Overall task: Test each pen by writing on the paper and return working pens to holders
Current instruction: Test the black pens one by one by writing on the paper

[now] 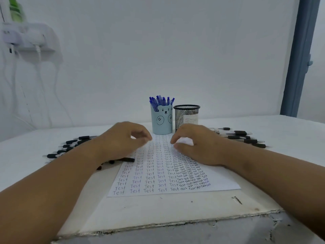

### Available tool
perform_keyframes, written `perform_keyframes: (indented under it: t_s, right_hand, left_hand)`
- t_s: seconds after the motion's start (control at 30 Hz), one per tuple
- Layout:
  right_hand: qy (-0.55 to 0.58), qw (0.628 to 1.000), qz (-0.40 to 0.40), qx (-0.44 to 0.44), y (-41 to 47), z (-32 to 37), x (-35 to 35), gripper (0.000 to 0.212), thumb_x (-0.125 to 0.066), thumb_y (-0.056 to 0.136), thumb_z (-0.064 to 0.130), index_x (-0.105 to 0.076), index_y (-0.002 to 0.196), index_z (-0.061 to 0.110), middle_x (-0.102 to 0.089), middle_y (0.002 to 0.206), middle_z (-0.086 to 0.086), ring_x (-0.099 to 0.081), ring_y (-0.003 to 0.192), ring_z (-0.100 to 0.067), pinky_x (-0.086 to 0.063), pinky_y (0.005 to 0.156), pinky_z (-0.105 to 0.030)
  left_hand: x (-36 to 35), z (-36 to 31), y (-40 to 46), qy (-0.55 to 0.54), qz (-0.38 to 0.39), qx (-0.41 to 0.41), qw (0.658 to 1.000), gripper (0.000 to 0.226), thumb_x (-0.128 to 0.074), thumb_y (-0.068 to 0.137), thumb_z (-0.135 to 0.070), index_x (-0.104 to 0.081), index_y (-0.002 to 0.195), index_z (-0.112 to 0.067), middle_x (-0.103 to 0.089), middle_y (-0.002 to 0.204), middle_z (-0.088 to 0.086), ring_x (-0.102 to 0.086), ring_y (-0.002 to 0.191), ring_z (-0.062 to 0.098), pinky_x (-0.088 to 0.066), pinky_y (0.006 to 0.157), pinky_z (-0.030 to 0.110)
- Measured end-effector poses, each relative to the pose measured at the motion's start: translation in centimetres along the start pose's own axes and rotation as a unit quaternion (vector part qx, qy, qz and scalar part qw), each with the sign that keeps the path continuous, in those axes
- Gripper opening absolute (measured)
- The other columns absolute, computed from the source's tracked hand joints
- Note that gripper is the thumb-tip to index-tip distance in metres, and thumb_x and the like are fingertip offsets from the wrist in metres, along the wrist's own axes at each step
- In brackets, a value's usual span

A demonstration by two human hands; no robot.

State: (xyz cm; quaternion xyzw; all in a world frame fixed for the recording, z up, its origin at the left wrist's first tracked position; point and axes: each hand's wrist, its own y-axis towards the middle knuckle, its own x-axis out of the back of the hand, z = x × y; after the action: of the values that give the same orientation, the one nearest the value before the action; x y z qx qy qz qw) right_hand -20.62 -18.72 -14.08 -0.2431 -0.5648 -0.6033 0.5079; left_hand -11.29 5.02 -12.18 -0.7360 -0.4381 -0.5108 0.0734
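A white sheet of paper (158, 175) covered in rows of the word "Test" lies in the middle of the table. Behind it stand a light-blue bear holder (161, 120) full of blue pens (161, 101) and a black mesh holder (186, 117) with no pens showing above its rim. Black pens lie in a pile at the left (73, 145) and another at the right (241, 137). My left hand (123, 140) and my right hand (197, 145) hover over the paper's far end with fingers loosely curled, holding nothing.
The white table (158, 212) has a chipped front edge. A small dark mark (237, 199) sits near the paper's right corner. On the left wall hangs a white shelf (29, 37) with cables. A blue-grey door frame (299, 59) stands at the right.
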Motion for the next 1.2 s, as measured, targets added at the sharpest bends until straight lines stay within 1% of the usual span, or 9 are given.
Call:
perform_keyframes:
  t_s: [0.1,0.17,0.23,0.33,0.47,0.57,0.8,1.07,1.2]
  right_hand:
    - [0.020,0.996,0.085,-0.024,-0.2,0.5,0.1,0.030,-0.054,0.100,0.045,-0.064,0.125,0.033,-0.056,0.125,0.018,-0.048,0.119,0.000,-0.036,0.103,-0.024]
    - [0.034,0.994,0.096,-0.040,-0.3,0.7,0.2,0.032,-0.053,0.100,0.045,-0.064,0.128,0.031,-0.056,0.125,0.020,-0.048,0.118,0.001,-0.036,0.101,-0.022]
    - [0.023,0.994,0.095,-0.037,-0.3,0.7,0.3,0.032,-0.054,0.100,0.045,-0.064,0.128,0.032,-0.057,0.125,0.020,-0.048,0.116,0.002,-0.034,0.099,-0.019]
    - [0.022,0.994,0.096,-0.039,-0.2,0.7,0.2,0.032,-0.055,0.100,0.046,-0.064,0.127,0.033,-0.057,0.127,0.020,-0.047,0.116,0.002,-0.032,0.097,-0.019]
    - [0.031,0.994,0.098,-0.043,-0.2,0.5,0.1,0.032,-0.055,0.099,0.047,-0.064,0.127,0.034,-0.055,0.123,0.022,-0.048,0.117,0.001,-0.033,0.097,-0.020]
    - [0.035,0.993,0.100,-0.049,-0.2,0.4,0.1,0.032,-0.056,0.098,0.048,-0.064,0.127,0.035,-0.056,0.126,0.022,-0.048,0.119,0.001,-0.033,0.099,-0.021]
    - [0.040,0.993,0.098,-0.053,-0.1,0.2,0.0,0.032,-0.056,0.097,0.051,-0.064,0.125,0.037,-0.057,0.130,0.021,-0.049,0.122,-0.001,-0.035,0.104,-0.024]
    - [0.043,0.992,0.101,-0.056,-0.1,0.2,0.0,0.033,-0.056,0.097,0.052,-0.064,0.126,0.038,-0.056,0.131,0.021,-0.048,0.122,-0.001,-0.034,0.102,-0.024]
    - [0.044,0.992,0.099,-0.058,-0.1,0.1,0.0,0.032,-0.057,0.097,0.052,-0.064,0.124,0.039,-0.056,0.131,0.020,-0.048,0.124,-0.001,-0.035,0.105,-0.025]
  left_hand:
    - [1.0,0.9,0.0,-0.006,-0.079,0.038,0.996,0.019,-0.059,0.100,-0.025,-0.068,0.111,-0.038,-0.059,0.111,-0.024,-0.058,0.090,-0.002,-0.040,0.076,0.017]
    - [1.7,2.3,0.1,0.020,-0.078,0.076,0.994,0.031,-0.056,0.101,-0.025,-0.059,0.130,-0.037,-0.055,0.130,-0.016,-0.057,0.097,0.009,-0.039,0.087,0.024]
    - [2.1,3.6,0.2,0.060,-0.039,0.132,0.989,0.045,-0.052,0.102,-0.030,-0.046,0.146,-0.035,-0.041,0.154,-0.006,-0.048,0.123,0.014,-0.034,0.105,0.029]
    - [2.0,4.5,0.3,0.097,0.022,0.186,0.978,0.047,-0.042,0.106,-0.029,-0.038,0.153,-0.031,-0.029,0.163,-0.004,-0.025,0.150,0.020,-0.020,0.119,0.033]
    - [1.4,4.2,0.6,0.112,0.037,0.178,0.977,0.028,-0.039,0.108,-0.026,-0.065,0.113,-0.018,-0.055,0.122,-0.007,-0.052,0.118,0.020,-0.036,0.083,0.026]
    - [1.4,5.1,0.9,0.083,-0.014,0.172,0.981,0.018,-0.052,0.102,-0.029,-0.068,0.093,-0.030,-0.064,0.109,-0.011,-0.056,0.096,0.010,-0.038,0.073,0.026]
    - [1.5,5.6,1.1,0.094,-0.017,0.168,0.981,0.023,-0.053,0.100,-0.028,-0.071,0.088,-0.037,-0.063,0.101,-0.019,-0.056,0.098,0.010,-0.043,0.089,0.031]
    - [1.3,5.1,0.8,0.106,-0.042,0.142,0.983,0.014,-0.056,0.099,-0.029,-0.065,0.088,-0.030,-0.065,0.094,-0.013,-0.058,0.088,0.007,-0.047,0.088,0.033]
    - [1.3,4.4,0.4,0.088,-0.066,0.076,0.991,0.022,-0.049,0.103,-0.024,-0.061,0.087,-0.031,-0.066,0.092,-0.008,-0.054,0.074,0.008,-0.042,0.074,0.030]
